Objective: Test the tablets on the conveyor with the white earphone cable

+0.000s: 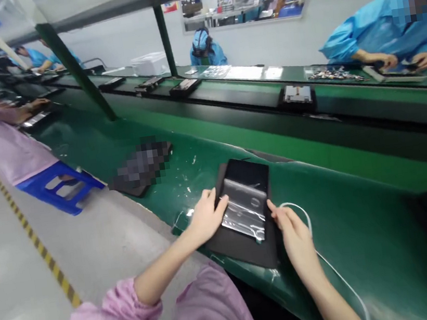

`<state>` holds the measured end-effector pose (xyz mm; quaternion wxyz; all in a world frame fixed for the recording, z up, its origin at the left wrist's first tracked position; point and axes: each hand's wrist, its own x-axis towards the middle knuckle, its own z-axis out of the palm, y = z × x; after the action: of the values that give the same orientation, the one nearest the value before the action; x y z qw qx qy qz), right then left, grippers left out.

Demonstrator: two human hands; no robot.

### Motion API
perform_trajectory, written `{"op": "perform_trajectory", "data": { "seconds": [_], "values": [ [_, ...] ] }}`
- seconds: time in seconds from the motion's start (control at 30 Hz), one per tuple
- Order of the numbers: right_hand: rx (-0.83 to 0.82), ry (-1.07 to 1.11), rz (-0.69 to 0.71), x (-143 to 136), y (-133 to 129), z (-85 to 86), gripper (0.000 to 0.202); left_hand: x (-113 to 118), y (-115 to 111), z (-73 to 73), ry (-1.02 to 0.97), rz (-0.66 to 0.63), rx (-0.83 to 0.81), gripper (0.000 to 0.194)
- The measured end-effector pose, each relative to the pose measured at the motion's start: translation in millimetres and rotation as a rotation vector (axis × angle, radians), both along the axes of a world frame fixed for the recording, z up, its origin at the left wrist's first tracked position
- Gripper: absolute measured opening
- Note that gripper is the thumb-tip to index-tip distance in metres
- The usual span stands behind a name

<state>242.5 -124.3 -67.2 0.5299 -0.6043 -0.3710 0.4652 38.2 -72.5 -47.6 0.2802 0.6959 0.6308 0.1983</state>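
Note:
A black tablet [248,181] lies screen up on a dark foam pad [244,247], tilted slightly to the right of straight ahead. Clear film [243,209] with bright reflections covers the lower part of its screen. My left hand [206,217] holds the tablet's left edge, its thumb over the film and the other fingers along the side. At the right edge, my right hand [294,230] pinches the end of a white cable [336,271]. The connector is hidden by the fingers, so I cannot tell whether it is plugged in.
Left along the green bench [365,234] lies another dark pad with a blurred-out device [141,167]. Beyond runs a black conveyor [237,99] carrying open devices in trays [297,97]. Co-workers sit opposite and to the left, near a blue stool [62,188]. A green post [76,73] rises beyond the bench.

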Motion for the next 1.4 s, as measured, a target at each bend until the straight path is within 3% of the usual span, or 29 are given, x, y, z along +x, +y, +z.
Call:
{"op": "perform_trajectory", "data": {
  "seconds": [0.17,0.23,0.3,0.4,0.5,0.6,0.7,0.8,0.93,1.4],
  "values": [
    [-0.183,0.057,-0.196,48.5,-94.6,-2.3,0.054,37.2,-63.2,-13.5,-0.116,-0.217,-0.024,0.060],
    [-0.243,0.078,-0.286,61.4,-118.2,0.4,0.055,38.5,-76.9,-14.6,-0.164,-0.299,-0.068,0.064],
    [-0.198,0.041,-0.372,73.9,-125.0,6.4,0.054,33.7,-84.5,-12.4,-0.202,-0.357,-0.124,0.068],
    [-0.017,-0.045,-0.485,94.1,-103.3,15.9,0.048,22.0,-90.8,-7.8,-0.242,-0.391,-0.183,0.088],
    [0.049,-0.049,-0.468,112.8,-57.6,17.5,0.045,13.4,-97.9,-10.6,-0.279,-0.387,-0.211,0.105],
    [0.049,-0.001,-0.397,125.3,-12.5,11.2,0.041,11.8,-107.3,-22.4,-0.302,-0.328,-0.194,0.097],
    [-0.003,0.036,-0.322,129.1,14.5,2.3,0.041,13.4,-115.2,-35.8,-0.338,-0.272,-0.143,0.082],
    [-0.057,0.063,-0.237,126.1,22.6,-4.6,0.047,13.5,-118.3,-43.6,-0.390,-0.276,-0.050,0.076],
    [-0.064,0.059,-0.240,123.1,23.2,-7.7,0.055,11.5,-116.2,-44.9,-0.389,-0.338,0.060,0.077],
    [-0.044,0.006,-0.153,126.3,24.8,2.7,0.062,9.8,-114.4,-44.5,-0.302,-0.374,0.089,0.082]
  ]
}}
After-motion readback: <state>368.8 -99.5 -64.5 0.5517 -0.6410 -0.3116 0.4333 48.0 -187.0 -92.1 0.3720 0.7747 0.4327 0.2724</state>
